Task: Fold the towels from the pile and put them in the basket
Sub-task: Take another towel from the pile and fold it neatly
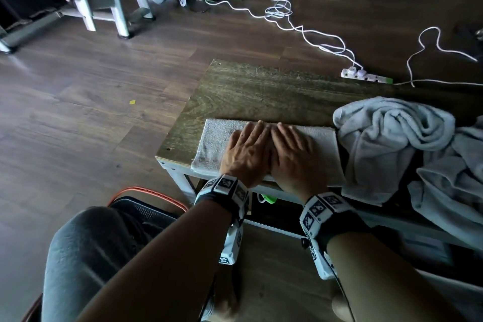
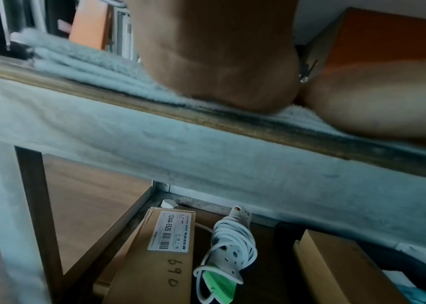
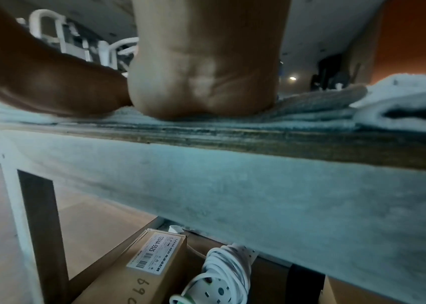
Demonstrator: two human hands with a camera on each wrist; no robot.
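Where the folded towel [image 1: 266, 149] lies, left hand [image 1: 245, 154] and right hand [image 1: 295, 157] flat, fingers straight.

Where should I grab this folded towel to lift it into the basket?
Probably the two short ends of the folded towel, one hand from each side, fingers under and thumbs on top. It lies flat along the table edge, stacked in layers, so pinching both ends should hold the fold together.
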